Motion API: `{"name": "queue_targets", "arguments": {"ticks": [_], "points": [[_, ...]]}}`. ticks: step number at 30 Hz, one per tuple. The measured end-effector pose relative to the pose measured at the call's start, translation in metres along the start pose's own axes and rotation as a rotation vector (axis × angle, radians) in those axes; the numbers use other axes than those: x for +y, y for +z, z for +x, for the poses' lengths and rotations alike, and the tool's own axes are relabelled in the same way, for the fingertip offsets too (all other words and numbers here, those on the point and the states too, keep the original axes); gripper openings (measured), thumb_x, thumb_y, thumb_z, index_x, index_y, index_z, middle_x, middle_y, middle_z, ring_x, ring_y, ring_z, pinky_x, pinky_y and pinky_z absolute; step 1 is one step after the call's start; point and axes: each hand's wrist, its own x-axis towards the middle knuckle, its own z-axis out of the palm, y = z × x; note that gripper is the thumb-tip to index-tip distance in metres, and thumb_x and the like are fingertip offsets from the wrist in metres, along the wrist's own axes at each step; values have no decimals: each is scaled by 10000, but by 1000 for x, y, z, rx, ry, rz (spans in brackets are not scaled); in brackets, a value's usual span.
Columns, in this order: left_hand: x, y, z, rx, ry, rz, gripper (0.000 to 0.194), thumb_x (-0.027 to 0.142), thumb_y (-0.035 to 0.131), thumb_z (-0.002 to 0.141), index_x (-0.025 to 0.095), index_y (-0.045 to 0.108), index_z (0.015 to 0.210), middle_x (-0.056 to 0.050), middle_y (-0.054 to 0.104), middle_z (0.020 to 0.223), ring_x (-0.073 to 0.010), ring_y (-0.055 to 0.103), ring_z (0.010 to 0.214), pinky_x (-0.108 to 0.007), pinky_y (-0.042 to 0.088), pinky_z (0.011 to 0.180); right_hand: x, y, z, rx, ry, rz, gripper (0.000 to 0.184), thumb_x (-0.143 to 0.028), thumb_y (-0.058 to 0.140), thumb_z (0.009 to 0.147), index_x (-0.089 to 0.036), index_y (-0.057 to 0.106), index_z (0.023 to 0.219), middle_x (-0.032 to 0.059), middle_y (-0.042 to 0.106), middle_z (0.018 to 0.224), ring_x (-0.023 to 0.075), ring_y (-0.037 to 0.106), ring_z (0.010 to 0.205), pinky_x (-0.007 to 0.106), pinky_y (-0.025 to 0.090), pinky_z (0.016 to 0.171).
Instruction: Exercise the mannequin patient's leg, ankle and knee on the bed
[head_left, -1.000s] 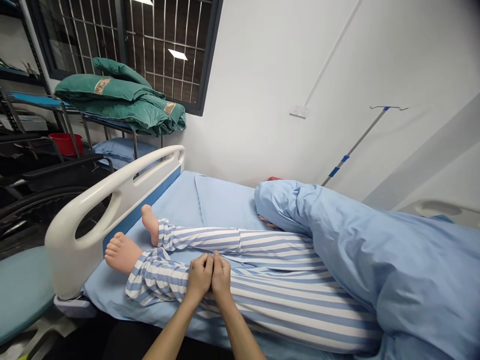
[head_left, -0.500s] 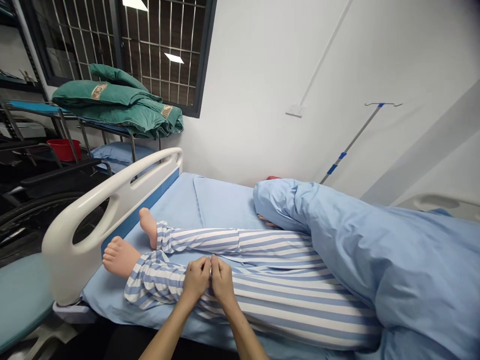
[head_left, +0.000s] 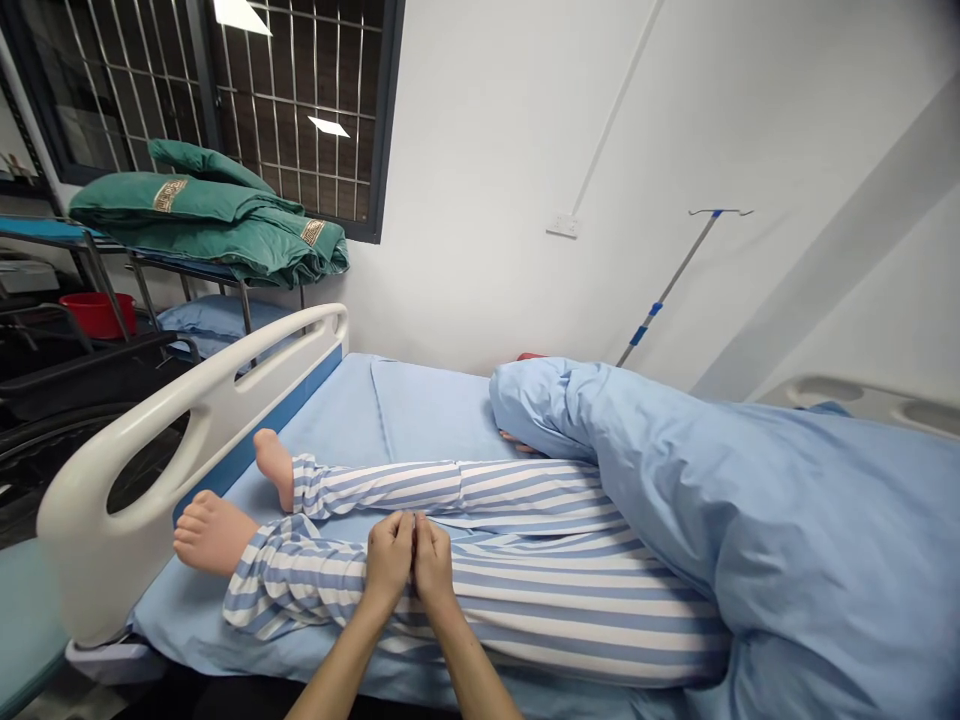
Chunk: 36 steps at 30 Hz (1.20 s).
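Position of hands: my left hand point(head_left: 388, 562) and my right hand point(head_left: 433, 562) are side by side, thumb sides facing, their tips touching or nearly so. The fingers of both are curled inward; I cannot tell whether anything lies within them. Both are over the nearer leg of the blue-and-white striped cloth trousers point(head_left: 570, 595); whether they rest on the fabric or are just above it is not determinable.

Change noted: against half a second ago, my view has turned slightly to the right, and the narrow gap between my hands has reduced. The trousers, the two bare feet point(head_left: 215, 533) and the puffed light-blue cloth quilt point(head_left: 720, 490) show no evident displacement on the pale-blue bed sheet point(head_left: 442, 400). I judge this a shift of gaze and a small closing of the hands, with no handling of garment or bedding.

Location: the trousers run lengthwise along the bed, from the cuffs near the cream-white moulded footboard point(head_left: 82, 570) to the quilt, which covers their upper end.
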Motion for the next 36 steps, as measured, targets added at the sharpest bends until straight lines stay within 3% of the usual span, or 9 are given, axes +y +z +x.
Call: {"name": "queue_targets", "arguments": {"ticks": [3, 6, 12, 16, 20, 24, 31, 36], "points": [[9, 10, 0, 23, -63, -241, 360, 418, 410, 770, 203, 290, 507, 65, 296, 464, -76, 282, 461, -216, 260, 468, -1, -2, 0, 17, 29, 50, 432, -495, 394, 816, -178, 383, 523, -29, 391, 505, 101, 337, 509, 226, 305, 496], [2, 14, -1, 62, -133, -334, 364, 422, 403, 777, 206, 278, 512, 72, 278, 456, -72, 274, 445, -213, 266, 461, -1, -3, -1, 35, 63, 72, 443, -506, 392, 814, -189, 337, 509, -40, 352, 480, 93, 312, 479, 223, 293, 476], [-22, 8, -5, -4, 56, 44, 367, 381, 369, 816, 185, 341, 507, 43, 376, 479, -86, 347, 497, -224, 264, 519, -1, -3, -1, 49, 53, 33, 424, -502, 412, 806, -181, 374, 532, -28, 376, 507, 102, 334, 510, 222, 314, 479], [-22, 4, -3, -54, 101, 148, 372, 365, 327, 838, 183, 367, 515, 28, 428, 486, -95, 378, 499, -231, 262, 528, -9, -7, 2, -23, 32, -43, 414, -482, 400, 817, -174, 397, 540, -21, 399, 517, 106, 346, 519, 228, 308, 494], [-21, 0, -4, -127, 164, 204, 382, 346, 281, 855, 172, 487, 584, -24, 558, 577, -125, 472, 569, -241, 306, 578, -22, -15, 2, -88, -88, -210, 392, -417, 390, 844, -163, 423, 547, -20, 414, 523, 101, 348, 520, 229, 274, 508], [-22, -2, -7, -171, 185, 286, 395, 334, 267, 861, 172, 527, 612, -39, 589, 599, -134, 499, 579, -244, 318, 590, -22, -21, -1, -95, -131, -251, 386, -395, 381, 856, -168, 393, 544, -34, 372, 505, 95, 325, 507, 231, 252, 505], [-24, -1, -13, -170, 215, 489, 373, 329, 271, 865, 182, 528, 638, -46, 596, 603, -145, 517, 586, -258, 301, 602, -2, -20, -3, -56, -13, -131, 395, -416, 385, 845, -173, 379, 534, -31, 377, 509, 99, 339, 513, 231, 268, 497], [-21, 4, -11, -161, 168, 436, 344, 326, 304, 843, 184, 506, 603, -28, 570, 584, -132, 479, 573, -251, 297, 597, -1, -22, -1, -32, -26, -83, 395, -407, 395, 841, -164, 415, 532, -25, 394, 512, 99, 342, 516, 229, 281, 494]]}}
